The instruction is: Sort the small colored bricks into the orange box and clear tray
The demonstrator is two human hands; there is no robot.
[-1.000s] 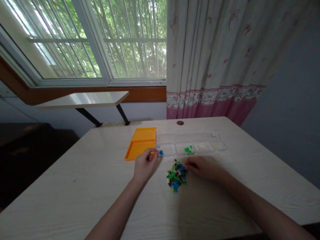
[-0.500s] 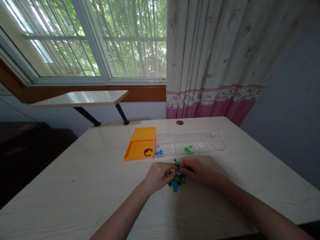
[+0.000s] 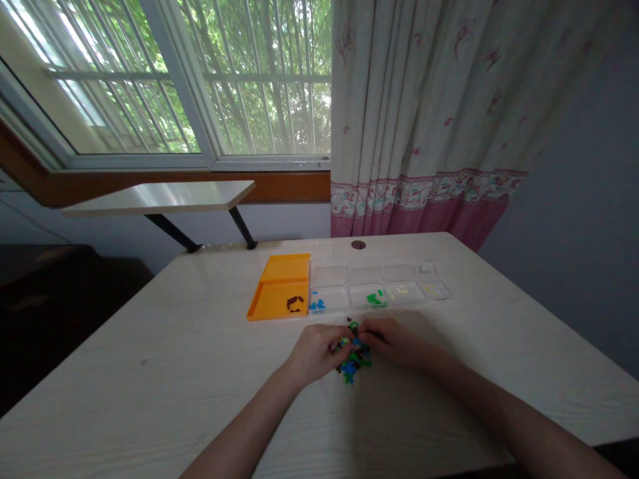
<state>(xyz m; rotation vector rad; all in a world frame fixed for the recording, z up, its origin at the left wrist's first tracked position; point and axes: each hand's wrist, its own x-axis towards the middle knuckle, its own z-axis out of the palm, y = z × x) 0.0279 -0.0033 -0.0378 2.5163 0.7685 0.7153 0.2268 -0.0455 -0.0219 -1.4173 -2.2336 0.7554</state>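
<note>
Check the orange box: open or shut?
Open: the orange box lies unfolded, dark brown pieces showing in its nearer half.

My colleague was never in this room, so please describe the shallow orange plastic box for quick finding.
Find the pale wood-grain table before the barred window. Beyond the left hand, the box lies open at the left end of a row of clear plastic boxes. Unlike them, it is opaque orange and holds dark-brown pieces.

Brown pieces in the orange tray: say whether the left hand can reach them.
Probably yes: the brown pieces lie uncovered in the orange tray, and only its low rim seems to stand between them and the left hand.
</note>
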